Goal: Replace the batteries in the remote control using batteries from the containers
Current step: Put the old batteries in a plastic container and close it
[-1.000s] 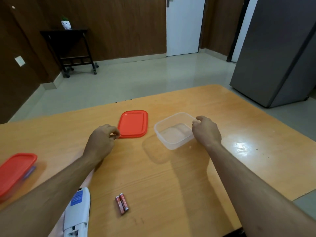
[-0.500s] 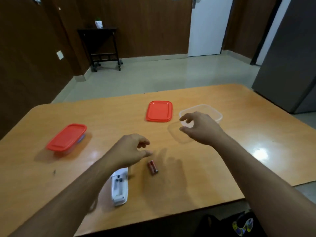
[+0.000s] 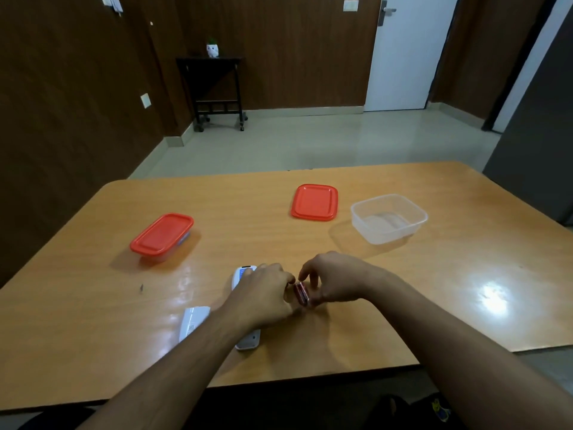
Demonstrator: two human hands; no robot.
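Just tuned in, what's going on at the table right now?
A person has both hands on a pair of red batteries lying on the table: the left hand and right hand pinch them from either side. The white remote lies under the left hand, its cover off beside it. One container stands open and empty next to its red lid; the other container is closed.

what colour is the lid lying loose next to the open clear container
Red-orange: the flat rectangular plastic lid, seen in the head view, beside the clear plastic container.
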